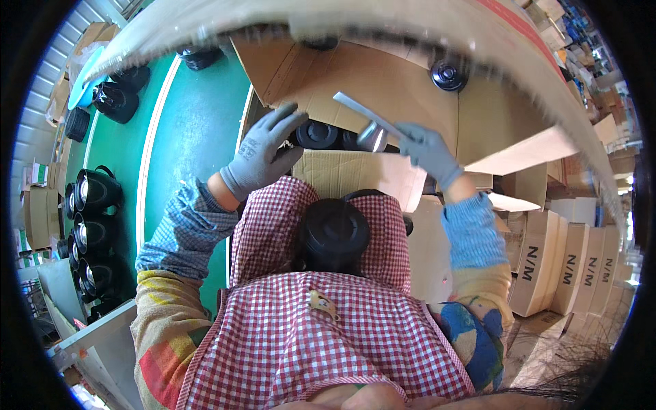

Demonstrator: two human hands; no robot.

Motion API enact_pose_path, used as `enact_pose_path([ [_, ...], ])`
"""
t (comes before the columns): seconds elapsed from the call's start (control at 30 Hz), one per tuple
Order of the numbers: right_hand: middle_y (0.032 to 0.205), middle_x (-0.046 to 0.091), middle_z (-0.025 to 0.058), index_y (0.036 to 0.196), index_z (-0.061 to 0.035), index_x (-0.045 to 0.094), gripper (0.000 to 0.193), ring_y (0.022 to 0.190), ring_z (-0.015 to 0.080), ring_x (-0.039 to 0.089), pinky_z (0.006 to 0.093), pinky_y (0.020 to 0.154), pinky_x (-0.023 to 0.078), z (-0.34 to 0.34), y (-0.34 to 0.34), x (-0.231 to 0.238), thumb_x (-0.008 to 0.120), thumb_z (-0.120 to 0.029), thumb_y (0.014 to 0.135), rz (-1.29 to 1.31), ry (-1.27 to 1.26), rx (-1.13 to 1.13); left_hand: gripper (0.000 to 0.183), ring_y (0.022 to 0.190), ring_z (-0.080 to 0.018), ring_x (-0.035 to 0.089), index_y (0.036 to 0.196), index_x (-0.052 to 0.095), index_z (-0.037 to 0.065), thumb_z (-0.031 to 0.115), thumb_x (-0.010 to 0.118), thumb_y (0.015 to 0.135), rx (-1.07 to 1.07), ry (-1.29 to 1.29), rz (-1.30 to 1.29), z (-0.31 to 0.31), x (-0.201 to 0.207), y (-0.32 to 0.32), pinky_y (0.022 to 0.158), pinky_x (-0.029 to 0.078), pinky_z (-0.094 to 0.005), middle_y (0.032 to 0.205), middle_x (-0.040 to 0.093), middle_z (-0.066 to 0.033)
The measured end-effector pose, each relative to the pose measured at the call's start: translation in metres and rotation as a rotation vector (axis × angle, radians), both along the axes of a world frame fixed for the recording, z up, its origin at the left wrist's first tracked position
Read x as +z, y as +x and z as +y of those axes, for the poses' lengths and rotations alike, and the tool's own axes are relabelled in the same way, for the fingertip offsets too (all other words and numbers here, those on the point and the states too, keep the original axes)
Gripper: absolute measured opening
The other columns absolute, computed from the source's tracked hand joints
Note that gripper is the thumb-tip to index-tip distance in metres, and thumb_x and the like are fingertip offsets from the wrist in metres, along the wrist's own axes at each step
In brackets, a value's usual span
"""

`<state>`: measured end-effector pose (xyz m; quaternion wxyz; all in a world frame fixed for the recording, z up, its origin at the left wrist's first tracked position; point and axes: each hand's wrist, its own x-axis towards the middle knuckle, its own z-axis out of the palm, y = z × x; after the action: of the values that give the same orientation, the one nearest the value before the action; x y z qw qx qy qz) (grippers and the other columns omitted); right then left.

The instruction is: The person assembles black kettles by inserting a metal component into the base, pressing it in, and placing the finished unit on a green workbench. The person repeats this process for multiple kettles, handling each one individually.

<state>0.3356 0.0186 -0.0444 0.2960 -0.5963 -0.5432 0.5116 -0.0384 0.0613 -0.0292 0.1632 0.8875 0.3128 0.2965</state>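
R hand (429, 152) grips metal tool (369, 117), tip hidden.

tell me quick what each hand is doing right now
Left hand: open, fingers spread on the cardboard box flap, holding nothing.
Right hand: closed on a flat metal tool.

I've got one view only, from the head camera, looking steeply down my wearer's front. The checked apron (321, 328) fills the lower middle, very close to the lens. Both forearms rise from the lower edge toward the cardboard box (383, 89) at top centre, which sits near. The green conveyor belt (191, 116) runs up the left side. Fisheye bending curves the box flap (355, 31) across the top, and a black rim rings the picture.
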Motion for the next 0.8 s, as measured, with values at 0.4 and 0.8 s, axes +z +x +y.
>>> enact_pose_path([
  [0.4, 0.104, 0.071, 0.0042, 0.140, -0.0059, 0.060, 0.049, 0.083, 0.0079, 0.060, 0.0252, 0.077, 0.051, -0.093, -0.045, 0.021, 0.065, -0.003, 0.091, 0.218, -0.153, 0.458, 0.031, 0.081, -0.0347, 0.070, 0.122, 0.066, 0.005, 0.022, 0.062, 0.096, -0.277, -0.298, 0.228, -0.077, 0.038, 0.003, 0.073, 0.056, -0.0419, 0.092, 0.069, -0.0182],
  [0.8, 0.100, 0.072, 0.0116, 0.133, -0.0181, 0.067, 0.046, 0.090, 0.0356, 0.066, 0.0433, 0.079, 0.052, -0.052, -0.050, 0.048, 0.059, -0.046, 0.097, -0.602, 0.172, 1.064, 0.030, 0.060, -0.0331, 0.068, 0.094, 0.062, 0.000, 0.030, 0.057, 0.099, -0.124, -0.298, 0.578, -0.112, 0.068, 0.045, 0.055, 0.053, -0.0449, 0.066, 0.065, -0.0167],
])
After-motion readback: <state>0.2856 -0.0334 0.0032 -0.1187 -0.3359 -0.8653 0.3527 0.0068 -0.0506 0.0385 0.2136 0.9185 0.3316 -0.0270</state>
